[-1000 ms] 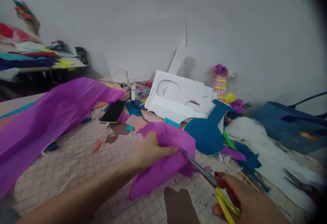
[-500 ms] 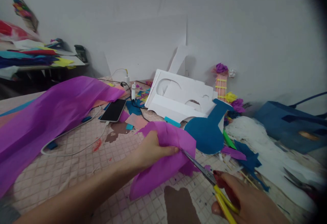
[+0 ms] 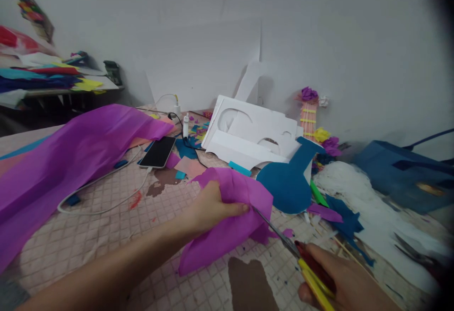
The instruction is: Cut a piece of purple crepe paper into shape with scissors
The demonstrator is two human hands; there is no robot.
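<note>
My left hand (image 3: 213, 207) grips a folded piece of purple tissue paper (image 3: 227, 240), its thumb pressed on top and the other fingers hidden behind the sheet. In my right hand (image 3: 336, 273) are scissors (image 3: 291, 247) with yellow handles. Their blade tips touch the paper just right of my left thumb, and the blades look nearly closed. Behind the paper lies a blue flask-shaped cutout (image 3: 285, 185). A brown patch (image 3: 250, 282) shows on the table below the paper.
A large purple sheet (image 3: 78, 155) spreads over the left side. Beside it, a phone (image 3: 158, 152) is plugged into a white cable. White cut boards (image 3: 248, 129) lean at the back. On the right are pliers (image 3: 413, 249), white plastic (image 3: 344, 183) and a blue bag (image 3: 400, 174).
The scissors and my right hand have shifted very slightly right, and the blades look a little more closed. My left hand keeps its hold on the paper.
</note>
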